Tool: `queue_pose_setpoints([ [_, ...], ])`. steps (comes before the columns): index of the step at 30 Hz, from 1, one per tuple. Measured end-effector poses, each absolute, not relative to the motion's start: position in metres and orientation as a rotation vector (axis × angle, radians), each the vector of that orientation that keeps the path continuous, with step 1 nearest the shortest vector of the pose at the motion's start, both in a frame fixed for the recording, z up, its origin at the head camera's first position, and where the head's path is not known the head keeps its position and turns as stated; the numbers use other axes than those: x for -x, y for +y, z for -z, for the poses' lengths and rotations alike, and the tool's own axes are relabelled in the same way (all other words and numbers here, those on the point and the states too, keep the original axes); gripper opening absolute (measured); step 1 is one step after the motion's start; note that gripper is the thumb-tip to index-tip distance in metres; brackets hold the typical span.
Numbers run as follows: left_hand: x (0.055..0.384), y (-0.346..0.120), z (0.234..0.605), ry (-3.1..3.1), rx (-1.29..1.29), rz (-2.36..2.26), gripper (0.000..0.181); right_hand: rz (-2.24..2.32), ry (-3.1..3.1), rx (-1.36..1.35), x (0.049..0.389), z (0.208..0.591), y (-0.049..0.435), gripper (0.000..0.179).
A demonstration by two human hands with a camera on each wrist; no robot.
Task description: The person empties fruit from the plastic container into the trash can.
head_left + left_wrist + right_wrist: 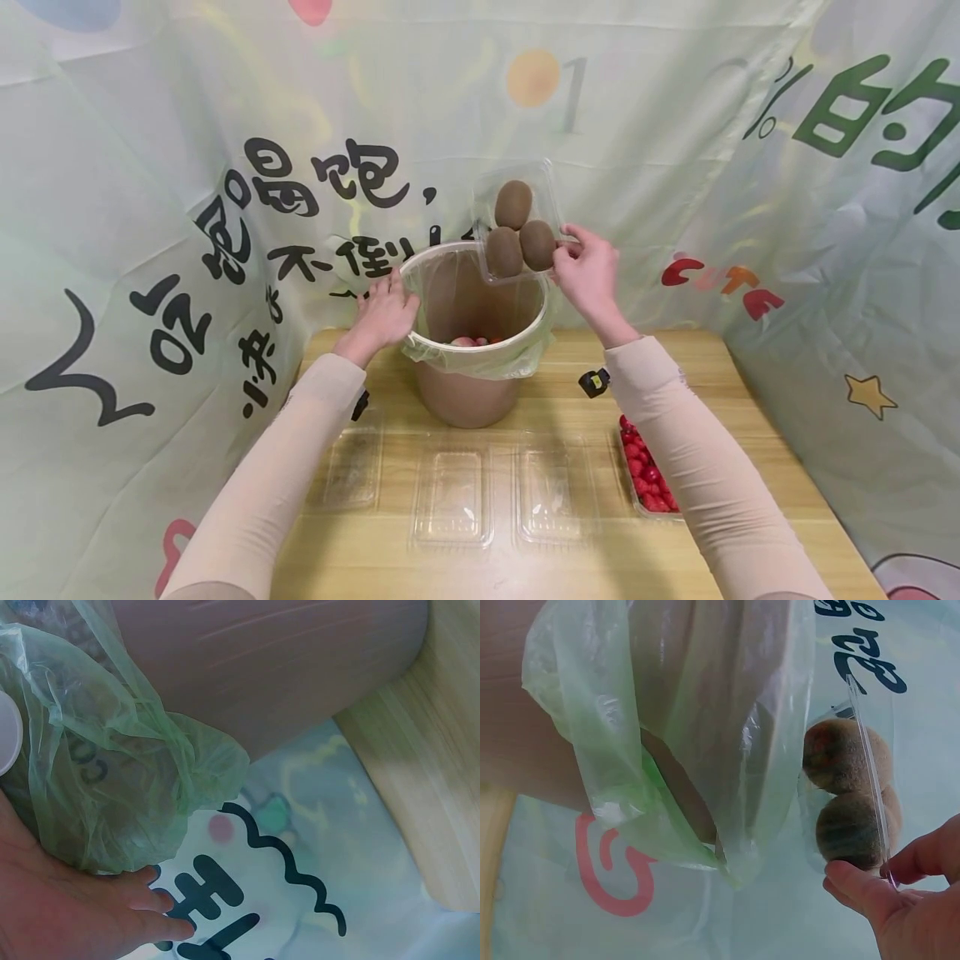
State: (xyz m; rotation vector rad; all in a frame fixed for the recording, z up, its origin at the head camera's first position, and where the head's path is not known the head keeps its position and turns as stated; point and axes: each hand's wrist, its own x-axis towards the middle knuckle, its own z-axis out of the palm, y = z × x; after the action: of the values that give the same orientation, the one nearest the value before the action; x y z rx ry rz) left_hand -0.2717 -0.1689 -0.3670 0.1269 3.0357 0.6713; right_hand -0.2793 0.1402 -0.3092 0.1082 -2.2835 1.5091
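My right hand [587,271] is pinching the side edge of a clear box [547,196], tilting above the bin [468,396]'s far right rim and cradling three kiwis [517,218]; the thin plastic is probably feeling light, bendy and slippery, the fruit rolling easily, its stiffer corners offering surer hold. My left hand [384,310] is resting, fingers extended, on the bin's left rim. Fruit [465,342] is showing inside; red berries [647,467] are filling a tub [657,515] toward the table [502,575]'s right edge
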Motion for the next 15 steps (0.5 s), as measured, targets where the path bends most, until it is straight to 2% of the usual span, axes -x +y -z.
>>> queue_pose_setpoints([
  [15,0.271,-0.169,0.367,3.031,-0.118,-0.681,0.076,-1.178,-2.103,-0.328,0.278,0.321,0.127,0.033],
])
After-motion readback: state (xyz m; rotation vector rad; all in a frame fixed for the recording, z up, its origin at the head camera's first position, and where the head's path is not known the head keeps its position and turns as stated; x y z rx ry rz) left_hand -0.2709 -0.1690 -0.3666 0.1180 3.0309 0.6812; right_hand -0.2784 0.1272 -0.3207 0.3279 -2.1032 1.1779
